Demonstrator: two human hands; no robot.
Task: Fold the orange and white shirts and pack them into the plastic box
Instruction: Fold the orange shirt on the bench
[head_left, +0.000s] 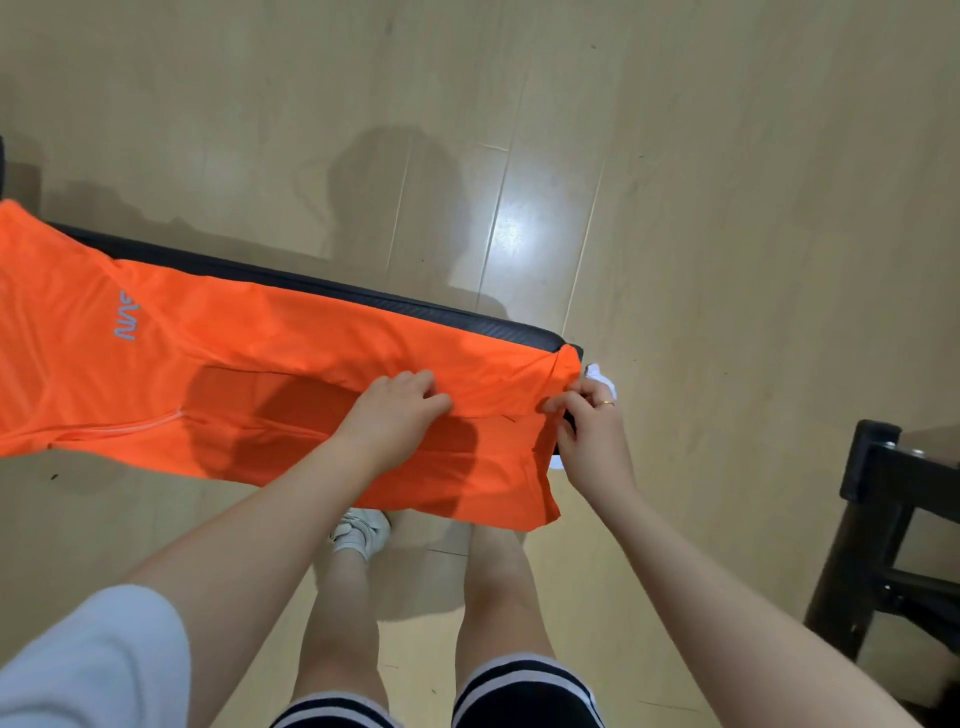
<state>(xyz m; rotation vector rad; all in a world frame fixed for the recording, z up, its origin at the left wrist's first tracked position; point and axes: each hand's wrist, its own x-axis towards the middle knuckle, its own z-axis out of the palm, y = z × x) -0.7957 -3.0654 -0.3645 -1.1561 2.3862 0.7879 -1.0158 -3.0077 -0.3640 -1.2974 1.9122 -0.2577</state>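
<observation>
Both bare forearms are stretched out so the orange shirt (249, 364) is pinched flat on the table (322, 283) — left hand (395, 410) fingers gripping the folded edge, right hand (587, 426) fingers nipping the hem.

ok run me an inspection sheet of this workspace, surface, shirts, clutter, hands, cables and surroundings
Surface: narrow black padded bench, mostly covered by cloth.
Job's things: orange shirt spread along the bench, near edge hanging over; a bit of white cloth shows at the right end; plastic box not seen.
Clutter: nothing seen.
Grips: left hand pinches a fold of the shirt mid-length; right hand pinches its right-end edge.
Cables: nothing seen.
Surroundings: light wood floor; dark wooden furniture frame at right.
</observation>
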